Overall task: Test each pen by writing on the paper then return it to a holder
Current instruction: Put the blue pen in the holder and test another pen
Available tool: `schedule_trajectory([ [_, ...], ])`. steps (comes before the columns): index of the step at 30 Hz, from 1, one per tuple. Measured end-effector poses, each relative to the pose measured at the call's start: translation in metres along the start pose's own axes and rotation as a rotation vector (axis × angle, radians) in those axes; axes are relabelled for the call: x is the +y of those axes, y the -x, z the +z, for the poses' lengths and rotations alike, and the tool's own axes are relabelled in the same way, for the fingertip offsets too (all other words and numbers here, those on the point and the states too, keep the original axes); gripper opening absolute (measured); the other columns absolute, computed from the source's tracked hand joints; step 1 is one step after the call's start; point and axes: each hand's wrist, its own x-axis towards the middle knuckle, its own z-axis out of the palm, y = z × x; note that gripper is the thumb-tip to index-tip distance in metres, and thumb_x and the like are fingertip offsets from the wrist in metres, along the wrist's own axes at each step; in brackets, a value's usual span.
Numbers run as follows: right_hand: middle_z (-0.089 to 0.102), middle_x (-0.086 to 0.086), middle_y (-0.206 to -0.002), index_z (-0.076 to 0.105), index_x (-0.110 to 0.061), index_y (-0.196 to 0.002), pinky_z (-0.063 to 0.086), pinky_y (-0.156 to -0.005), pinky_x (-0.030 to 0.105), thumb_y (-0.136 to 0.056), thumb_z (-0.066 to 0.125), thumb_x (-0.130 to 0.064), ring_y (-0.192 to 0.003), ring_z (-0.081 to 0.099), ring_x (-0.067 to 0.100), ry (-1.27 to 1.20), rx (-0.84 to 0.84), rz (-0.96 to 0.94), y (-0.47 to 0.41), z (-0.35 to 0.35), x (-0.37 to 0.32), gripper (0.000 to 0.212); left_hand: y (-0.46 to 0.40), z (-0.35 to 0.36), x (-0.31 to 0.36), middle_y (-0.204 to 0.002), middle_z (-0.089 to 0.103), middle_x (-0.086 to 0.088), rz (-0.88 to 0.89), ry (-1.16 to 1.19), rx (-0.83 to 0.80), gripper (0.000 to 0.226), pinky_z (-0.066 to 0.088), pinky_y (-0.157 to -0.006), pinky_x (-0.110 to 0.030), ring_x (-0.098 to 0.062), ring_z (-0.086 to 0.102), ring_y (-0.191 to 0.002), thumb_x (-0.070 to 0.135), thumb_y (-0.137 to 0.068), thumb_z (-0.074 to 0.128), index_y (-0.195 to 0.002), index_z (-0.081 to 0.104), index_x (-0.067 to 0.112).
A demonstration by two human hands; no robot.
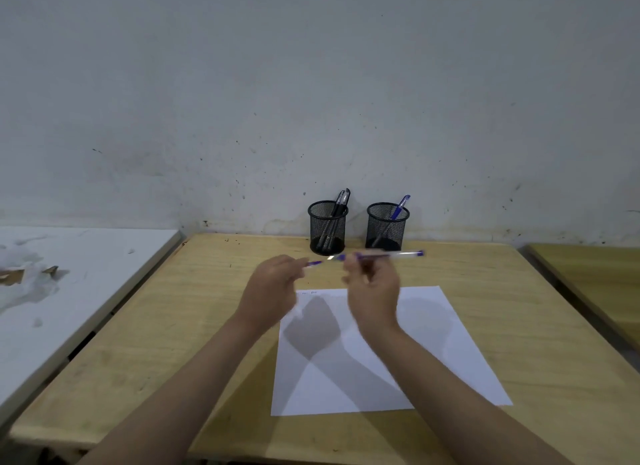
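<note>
A clear pen with blue ends lies level in the air above the wooden table, gripped by my right hand. My left hand pinches its blue cap, a short way off the pen's tip. Below both hands lies a white sheet of paper with small marks near its top left corner. Against the wall stand two black mesh holders: the left holder has black pens in it, the right holder has one blue pen.
The wooden table ends at the wall behind the holders. A white table with scraps on it stands to the left. Another wooden surface shows at the right edge.
</note>
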Motion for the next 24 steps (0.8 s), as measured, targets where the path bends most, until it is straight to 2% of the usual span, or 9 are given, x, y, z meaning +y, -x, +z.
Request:
schedule_trajectory([
  [2,0.065,0.006,-0.076,0.061,-0.025,-0.080,0.052,-0.074,0.044,-0.088,0.063,-0.015,-0.072,0.061,0.021,-0.122,0.153,-0.022,-0.023,-0.017,-0.010,0.012,0.013,-0.019,-0.024,-0.070,0.068,-0.009,-0.116,-0.018,0.062,0.028,0.048,-0.060,-0.030,-0.016,0.060,-0.062,-0.003,-0.075,0.051,-0.096,0.070,0.001],
  [3,0.065,0.005,-0.076,0.060,-0.025,-0.082,0.053,-0.075,0.044,-0.089,0.061,-0.012,-0.072,0.062,0.019,-0.154,0.176,-0.018,-0.035,-0.026,-0.016,0.015,0.020,-0.029,-0.034,-0.070,0.069,-0.009,-0.158,-0.048,0.075,0.024,0.047,-0.061,-0.029,-0.018,0.061,-0.061,-0.001,-0.078,0.053,-0.094,0.071,0.002],
  [6,0.065,-0.001,-0.073,0.061,-0.022,-0.081,0.054,-0.073,0.032,-0.092,0.058,-0.010,-0.065,0.062,0.005,-0.164,0.104,0.013,-0.047,-0.032,-0.023,0.017,0.028,-0.038,-0.052,-0.077,0.071,-0.013,-0.256,-0.133,0.074,0.016,0.051,-0.065,-0.033,-0.028,0.066,-0.067,-0.002,-0.081,0.062,-0.094,0.071,0.001],
  [8,0.064,-0.002,-0.070,0.062,-0.020,-0.080,0.051,-0.066,0.029,-0.091,0.058,-0.009,-0.060,0.059,0.001,-0.162,0.033,0.046,-0.038,-0.021,-0.018,0.017,0.025,-0.030,-0.055,-0.084,0.071,-0.015,-0.353,-0.149,0.066,0.018,0.048,-0.071,-0.033,-0.030,0.065,-0.076,0.001,-0.083,0.062,-0.099,0.070,0.001],
  [10,0.064,-0.001,-0.071,0.062,-0.018,-0.080,0.050,-0.061,0.024,-0.091,0.058,-0.008,-0.058,0.060,0.000,-0.175,-0.022,0.092,-0.027,-0.012,-0.010,0.015,0.021,-0.018,-0.056,-0.091,0.069,-0.013,-0.441,-0.171,0.006,0.021,0.043,-0.073,-0.030,-0.028,0.063,-0.084,0.008,-0.086,0.059,-0.105,0.069,0.004],
  [13,0.064,0.001,-0.073,0.062,-0.017,-0.079,0.052,-0.056,0.018,-0.091,0.059,-0.009,-0.059,0.062,0.001,-0.189,-0.045,0.141,-0.019,-0.009,-0.003,0.014,0.019,-0.005,-0.059,-0.102,0.064,-0.007,-0.516,-0.270,-0.135,0.024,0.046,-0.079,-0.033,-0.025,0.059,-0.095,0.018,-0.086,0.058,-0.107,0.069,0.013],
  [18,0.065,0.002,-0.075,0.062,-0.018,-0.080,0.051,-0.056,0.017,-0.091,0.059,-0.010,-0.059,0.062,0.003,-0.158,-0.056,0.168,-0.014,-0.011,0.004,0.014,0.021,0.003,-0.064,-0.114,0.060,-0.003,-0.619,-0.300,-0.266,0.027,0.047,-0.086,-0.038,-0.023,0.056,-0.103,0.024,-0.084,0.058,-0.108,0.069,0.020],
  [21,0.066,0.003,-0.076,0.062,-0.017,-0.082,0.052,-0.057,0.017,-0.091,0.059,-0.010,-0.059,0.063,0.004,-0.143,-0.063,0.180,-0.015,-0.013,0.007,0.012,0.024,0.004,-0.061,-0.118,0.059,-0.007,-0.636,-0.248,-0.227,0.035,0.046,-0.090,-0.041,-0.025,0.054,-0.108,0.025,-0.085,0.058,-0.119,0.062,0.018],
  [24,0.065,0.004,-0.077,0.061,-0.015,-0.082,0.055,-0.059,0.023,-0.090,0.060,-0.010,-0.057,0.064,0.007,-0.132,-0.069,0.204,-0.016,-0.012,0.013,0.010,0.027,0.004,-0.049,-0.117,0.060,-0.011,-0.564,-0.185,-0.074,0.040,0.046,-0.089,-0.038,-0.026,0.056,-0.107,0.022,-0.085,0.061,-0.123,0.058,0.010],
])
